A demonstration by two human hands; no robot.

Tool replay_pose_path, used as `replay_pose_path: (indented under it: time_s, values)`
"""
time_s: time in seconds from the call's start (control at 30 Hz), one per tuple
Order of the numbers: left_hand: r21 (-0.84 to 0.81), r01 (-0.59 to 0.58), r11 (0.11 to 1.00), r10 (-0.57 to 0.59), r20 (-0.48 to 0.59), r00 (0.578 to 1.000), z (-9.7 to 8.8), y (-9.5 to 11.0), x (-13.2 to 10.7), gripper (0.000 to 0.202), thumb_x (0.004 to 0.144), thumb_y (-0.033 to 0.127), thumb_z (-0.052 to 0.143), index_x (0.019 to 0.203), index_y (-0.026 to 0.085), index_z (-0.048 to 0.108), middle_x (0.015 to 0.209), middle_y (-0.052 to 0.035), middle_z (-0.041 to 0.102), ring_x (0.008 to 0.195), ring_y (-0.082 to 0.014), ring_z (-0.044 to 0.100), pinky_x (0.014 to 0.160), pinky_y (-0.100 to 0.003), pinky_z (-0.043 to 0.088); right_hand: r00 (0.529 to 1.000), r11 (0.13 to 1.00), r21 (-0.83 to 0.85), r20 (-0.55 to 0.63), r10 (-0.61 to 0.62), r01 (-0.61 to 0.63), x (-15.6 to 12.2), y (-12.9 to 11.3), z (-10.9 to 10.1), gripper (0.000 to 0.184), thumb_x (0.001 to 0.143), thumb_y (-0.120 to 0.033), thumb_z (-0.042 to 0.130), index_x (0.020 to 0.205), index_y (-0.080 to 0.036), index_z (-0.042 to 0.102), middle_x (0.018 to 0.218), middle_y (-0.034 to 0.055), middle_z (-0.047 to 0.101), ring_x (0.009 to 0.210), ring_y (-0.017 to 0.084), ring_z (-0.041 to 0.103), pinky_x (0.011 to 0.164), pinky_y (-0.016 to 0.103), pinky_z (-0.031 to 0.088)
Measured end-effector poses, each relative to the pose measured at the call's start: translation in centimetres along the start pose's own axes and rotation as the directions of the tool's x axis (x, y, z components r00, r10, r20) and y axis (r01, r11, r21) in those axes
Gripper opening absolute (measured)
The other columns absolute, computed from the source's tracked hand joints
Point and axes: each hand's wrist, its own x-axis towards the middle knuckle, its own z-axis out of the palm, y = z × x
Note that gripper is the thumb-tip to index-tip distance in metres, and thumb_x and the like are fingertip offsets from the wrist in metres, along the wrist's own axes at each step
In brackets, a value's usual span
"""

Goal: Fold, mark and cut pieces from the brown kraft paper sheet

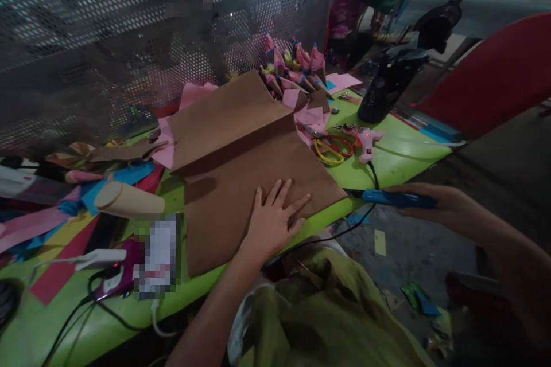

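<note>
One green surface carries everything, littered with coloured paper scraps. Largest on it, a brown paper sheet lies creased across its middle. My left hand rests on the sheet's near part, palm down, fingers spread, gripping nothing, apparently to pin the paper flat. My right hand, just off the surface's near right edge, is closed around a blue tool, whose tip points toward the sheet's corner. Scissors lie beyond, just beside the sheet. No writing is legible.
</note>
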Motion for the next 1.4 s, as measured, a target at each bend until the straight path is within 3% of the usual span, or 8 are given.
replay_pose_path:
  time_s: [0.3,0.47,0.7,0.9,1.2,1.4]
  values:
    - [-0.020,-0.008,1.000,0.008,-0.003,1.000,0.1,0.0,0.0,0.054,0.102,0.049,0.048,0.156,0.047,0.038,0.171,-0.0057,0.028,0.156,-0.0336,0.028,0.121,-0.072,0.021,0.998,1.000,0.001,0.056,0.019,-0.019,0.0,-1.0,-0.8,0.058,0.065,-0.060,0.080,0.110,-0.023,0.082,0.110,0.0100,0.081,0.102,0.037,0.075,0.090,0.041,0.062]
    - [-0.018,-0.004,1.000,0.005,0.004,1.000,0.1,0.1,-0.1,0.054,0.102,0.048,0.048,0.155,0.046,0.040,0.171,-0.0073,0.026,0.156,-0.0337,0.028,0.120,-0.073,0.021,0.998,1.000,0.007,0.063,-0.028,0.028,-0.5,-1.0,0.2,0.057,0.071,-0.061,0.078,0.115,-0.026,0.081,0.118,0.0089,0.080,0.108,0.038,0.073,0.093,0.042,0.060]
    - [-0.011,-0.003,1.000,0.003,0.019,1.000,0.0,0.1,0.0,0.053,0.103,0.049,0.046,0.156,0.046,0.038,0.171,-0.0077,0.027,0.157,-0.0331,0.026,0.120,-0.072,0.022,0.998,0.999,-0.019,0.032,-0.049,0.049,-1.5,-0.2,1.3,0.054,0.075,-0.061,0.076,0.118,-0.029,0.079,0.113,0.0073,0.080,0.103,0.035,0.074,0.090,0.039,0.059]
    - [0.018,-0.010,1.000,0.011,-0.040,0.999,0.7,0.0,-0.1,0.050,0.105,0.052,0.039,0.155,0.047,0.040,0.170,-0.0045,0.030,0.155,-0.0328,0.030,0.121,-0.071,0.024,0.998,0.998,-0.031,0.030,-0.058,0.059,-2.3,-0.8,2.3,0.059,0.078,-0.065,0.072,0.123,-0.026,0.077,0.115,0.0093,0.080,0.100,0.034,0.075,0.091,0.040,0.058]
    - [0.033,-0.020,0.999,0.021,-0.058,0.998,1.1,0.0,0.0,0.051,0.105,0.054,0.035,0.156,0.047,0.038,0.171,-0.0055,0.029,0.156,-0.0313,0.028,0.120,-0.070,0.024,0.991,0.990,-0.072,0.062,-0.119,0.124,-2.6,-3.7,3.6,0.059,0.082,-0.065,0.067,0.121,-0.023,0.078,0.114,0.0108,0.080,0.100,0.033,0.076,0.090,0.040,0.060]
    - [0.034,-0.024,0.999,0.026,-0.065,0.998,1.3,0.0,0.0,0.051,0.106,0.056,0.032,0.156,0.047,0.038,0.171,-0.0067,0.028,0.157,-0.0317,0.027,0.119,-0.071,0.025,0.992,0.989,-0.082,0.050,-0.115,0.119,-3.1,-4.2,4.5,0.057,0.082,-0.062,0.067,0.122,-0.023,0.077,0.120,0.0124,0.078,0.106,0.034,0.075,0.088,0.039,0.060]
